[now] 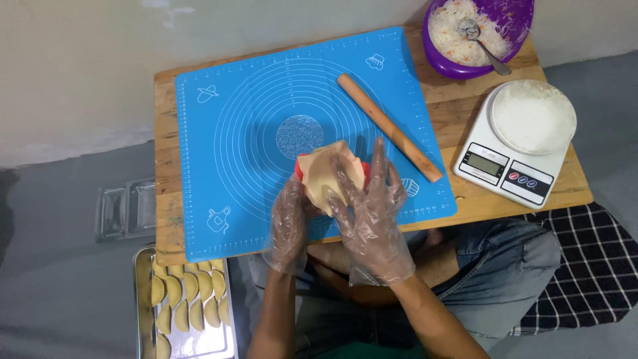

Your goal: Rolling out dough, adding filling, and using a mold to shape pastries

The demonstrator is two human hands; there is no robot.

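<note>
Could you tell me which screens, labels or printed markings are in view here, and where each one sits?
Scale display: small grey rectangular screen on the white kitchen scale, table's right side.
Scale buttons: round red and blue icons beside that screen.
Baking mat: blue rectangle with white rings, rulers and small icons, table centre.

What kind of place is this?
Probably a home cooking spot on the floor: a low wooden table with a blue baking mat, a kitchen scale, and a tray of folded dumplings.

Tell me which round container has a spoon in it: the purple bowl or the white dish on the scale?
The purple bowl at the table's far right corner: a metal spoon rests in its pale shredded filling. The white dish on the scale holds no utensil.
</note>
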